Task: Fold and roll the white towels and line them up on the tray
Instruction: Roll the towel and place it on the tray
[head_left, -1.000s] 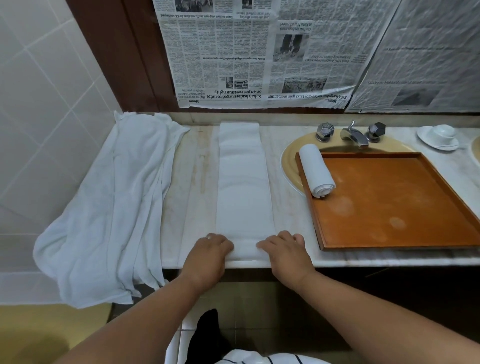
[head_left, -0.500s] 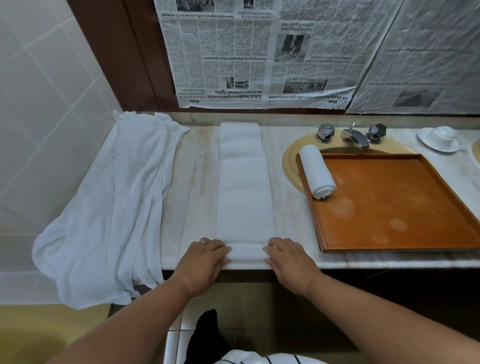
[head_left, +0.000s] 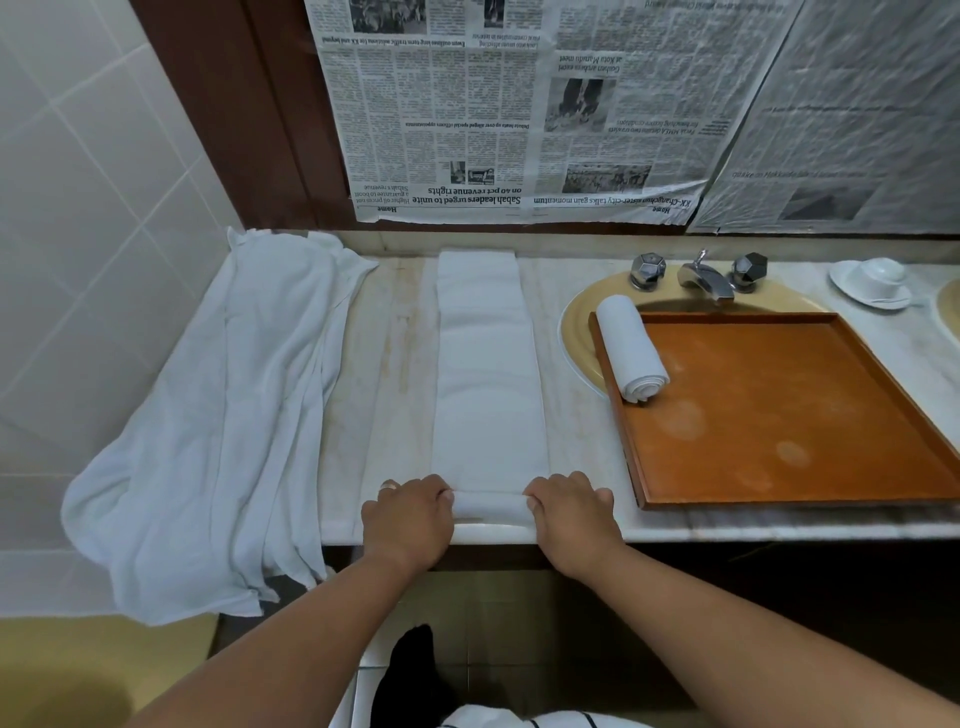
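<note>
Both hands, left hand (head_left: 408, 519) and right hand (head_left: 569, 514), curl their fingers over the near end of the long folded white towel strip (head_left: 488, 374) on the pale marble counter (head_left: 395, 364), starting an even roll destined beside the finished rolled white towel (head_left: 631, 348) in the orange-brown wooden tray (head_left: 800, 499).

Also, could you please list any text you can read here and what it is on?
"Sabah leaders urged to unite on 40 pct revenue rights": newspaper on the wall, upside down.
"KK-Changchun sister-city talks gain momentum": same newspaper.
"Home": same newspaper.
Remaining print: too small or blurred.
</note>
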